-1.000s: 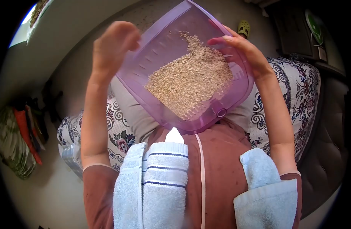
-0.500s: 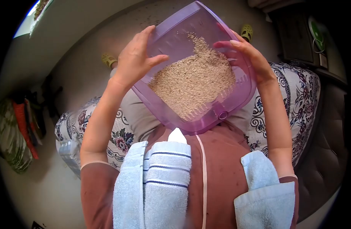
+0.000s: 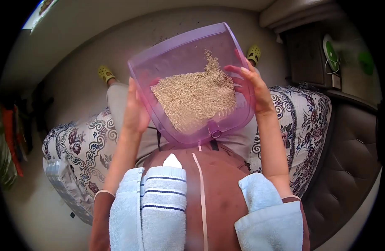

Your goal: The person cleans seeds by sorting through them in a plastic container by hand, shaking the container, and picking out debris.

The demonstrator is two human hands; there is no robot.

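Note:
A translucent purple plastic bin (image 3: 182,52) is held in front of my torso, tilted so its inside faces me. Pale tan grains (image 3: 194,96) lie heaped across its lower part, with a thin trail running up toward the far end. My left hand (image 3: 136,106) grips the bin's left side, its fingers partly showing through the plastic. On the opposite side, my right hand (image 3: 257,90) clasps the wall, thumb at the rim and fingers seen through the purple plastic. A small round fitting (image 3: 216,134) sits at the near end of the bin.
I sit on a bed with a floral cover (image 3: 81,142); a brown padded headboard (image 3: 341,167) stands at the right. A dark cabinet (image 3: 303,54) carries a green and white object (image 3: 331,53). Yellow clogs (image 3: 105,74) are on my feet. Blue towels (image 3: 163,217) hang over my chest.
My left hand has shifted from the bin's upper left rim down to the outside of its left wall. The bin has turned to a more level angle; the view has shifted too.

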